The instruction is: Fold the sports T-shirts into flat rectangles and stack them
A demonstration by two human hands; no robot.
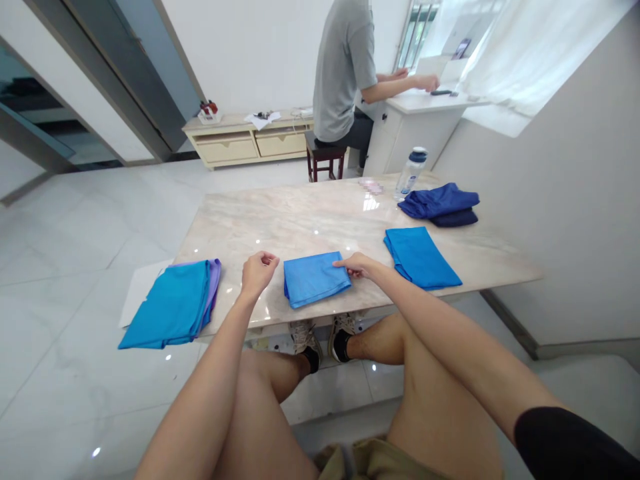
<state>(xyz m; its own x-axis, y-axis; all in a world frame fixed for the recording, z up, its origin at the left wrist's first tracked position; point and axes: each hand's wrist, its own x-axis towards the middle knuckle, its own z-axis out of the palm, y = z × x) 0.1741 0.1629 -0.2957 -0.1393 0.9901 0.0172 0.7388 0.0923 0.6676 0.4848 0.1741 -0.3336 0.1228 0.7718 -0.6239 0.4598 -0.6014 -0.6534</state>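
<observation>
A light blue folded cloth [316,279] lies flat on the marble-patterned table in front of me. My right hand [358,265] pinches its right edge, thumb on top and fingers underneath. Just left of the cloth, apart from it, my left hand [259,272] hovers with its fingers curled in and nothing visible in them. At the table's left end sits a stack with a teal folded cloth [167,307] on top and a purple cloth [215,283] showing at its edge. Another blue folded cloth [423,258] rests to the right of my right hand.
Dark blue crumpled fabric [443,203] and a clear water bottle [412,175] stand at the back right of the marble table [280,213]. A person in a grey shirt [345,67] sits at a white desk [425,103] beyond. A low cabinet [235,148] lines the wall.
</observation>
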